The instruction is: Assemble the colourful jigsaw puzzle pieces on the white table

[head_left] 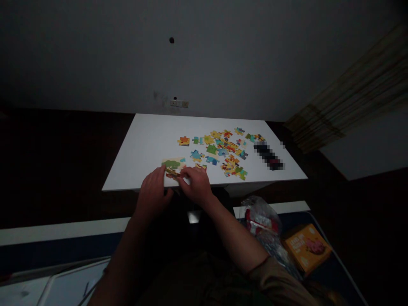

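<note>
Beside an orange box [307, 248], a clear plastic bag [263, 219] shows something red. At the tabletop's [134, 161] near edge, my right hand's [196, 183] grip pinches a yellow-and-brown puzzle piece [172, 173]; my left hand [153, 191] touches it, whether clamped I cannot tell.

- the one view looks from the person's head, above and behind the hands [153, 189].
- it faces forward and steeply down, with the forearms [237, 233] running up to the hands from below.
- it sits close over the hands, yet its wide field takes in the counter [143, 144] around and beyond them.
- past the hands it reaches the wall [223, 63], and far to their right, the curtain [318, 114].
</note>
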Demonstrator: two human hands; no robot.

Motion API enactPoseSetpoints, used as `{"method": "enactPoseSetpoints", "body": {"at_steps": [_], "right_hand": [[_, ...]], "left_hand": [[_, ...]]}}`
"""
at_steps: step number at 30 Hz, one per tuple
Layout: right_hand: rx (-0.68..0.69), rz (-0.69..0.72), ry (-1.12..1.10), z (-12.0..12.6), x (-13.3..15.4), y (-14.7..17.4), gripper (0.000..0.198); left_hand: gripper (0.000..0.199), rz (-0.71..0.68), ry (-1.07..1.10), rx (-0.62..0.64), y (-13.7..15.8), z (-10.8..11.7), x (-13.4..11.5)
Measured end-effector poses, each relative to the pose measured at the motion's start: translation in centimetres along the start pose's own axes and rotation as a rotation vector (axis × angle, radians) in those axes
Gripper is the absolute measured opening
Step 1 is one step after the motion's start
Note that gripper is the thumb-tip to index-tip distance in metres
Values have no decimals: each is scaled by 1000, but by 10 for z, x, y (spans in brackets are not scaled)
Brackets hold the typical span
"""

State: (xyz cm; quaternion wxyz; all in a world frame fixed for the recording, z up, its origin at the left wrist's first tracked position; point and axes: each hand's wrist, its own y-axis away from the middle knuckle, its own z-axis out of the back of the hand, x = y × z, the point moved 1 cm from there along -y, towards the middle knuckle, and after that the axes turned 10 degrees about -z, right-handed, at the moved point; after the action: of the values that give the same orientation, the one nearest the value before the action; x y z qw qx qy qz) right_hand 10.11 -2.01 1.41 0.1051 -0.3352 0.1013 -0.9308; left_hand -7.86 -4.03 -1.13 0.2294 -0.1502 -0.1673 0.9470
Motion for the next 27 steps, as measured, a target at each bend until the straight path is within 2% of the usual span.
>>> {"method": "enactPoseSetpoints", "body": {"at_steps": [3, 6, 11, 15, 17, 20, 23, 27], "right_hand": [[-39, -58, -146, 11, -13, 3, 12], [-118, -158, -263, 31, -39, 11, 14], [-440, -401, -339, 84, -119, 28, 21], [-581, -570, -226, 129, -182, 36, 35], [-577, -582, -121, 143, -201, 36, 37], [-510, -562, 55, 151, -215, 30, 31], [-461, -498, 211, 149, -218, 21, 28], [-485, -364, 307, 138, -207, 18, 22]], "left_hand": [[66, -7, -19, 11, -2, 1, -4], [58, -6, -40, 2, -3, 2, -8], [54, 0, -96, 23, -5, 1, -11], [49, 20, -121, 25, -14, -2, -13], [48, 18, -129, 13, -24, -4, -16], [47, -5, -130, 7, -42, -5, -23], [47, -2, -136, 32, -59, -7, -27], [46, 21, -119, 79, -71, -13, -25]]}}
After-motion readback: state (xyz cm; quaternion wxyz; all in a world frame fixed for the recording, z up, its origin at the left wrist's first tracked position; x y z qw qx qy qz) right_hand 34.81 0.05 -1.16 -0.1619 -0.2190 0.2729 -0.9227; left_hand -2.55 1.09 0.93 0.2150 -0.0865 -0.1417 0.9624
